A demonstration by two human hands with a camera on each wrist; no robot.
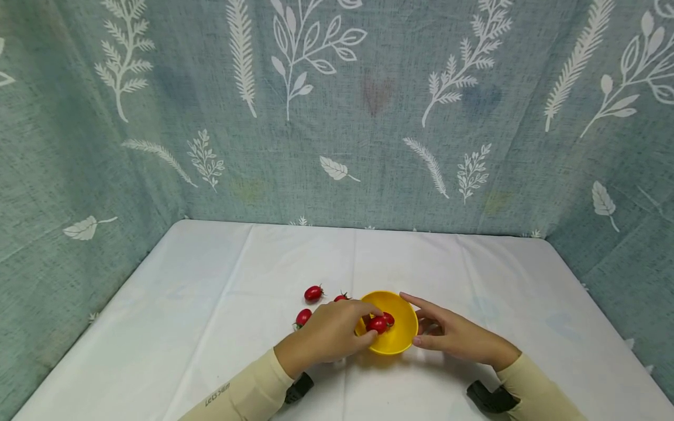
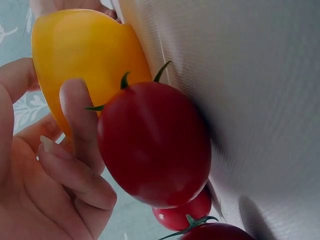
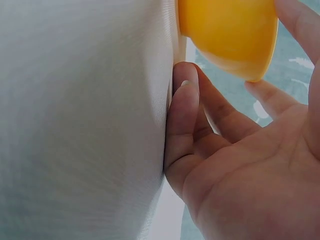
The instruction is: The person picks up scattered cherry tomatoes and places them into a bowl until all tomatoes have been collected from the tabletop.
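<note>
A yellow bowl (image 1: 405,333) stands on the white table. My left hand (image 1: 337,327) reaches over its left rim, thumb and fingertips pinching a red cherry tomato (image 1: 377,325) inside it. Another cherry tomato (image 1: 388,318) lies against that one in the bowl. My right hand (image 1: 457,334) holds the bowl's right side, thumb and a finger at the rim; in the right wrist view its other fingers (image 3: 182,112) are bent beside the table. The left wrist view hides the pinched tomato behind the bowl wall and shows a large cherry tomato (image 2: 155,145) on the table close by.
Left of the bowl lie cherry tomatoes with green stems: one at the back (image 1: 313,293), one nearer the left wrist (image 1: 303,317), and one partly hidden behind the left hand (image 1: 341,297). A grey-green patterned curtain (image 1: 337,128) surrounds the table's back and sides.
</note>
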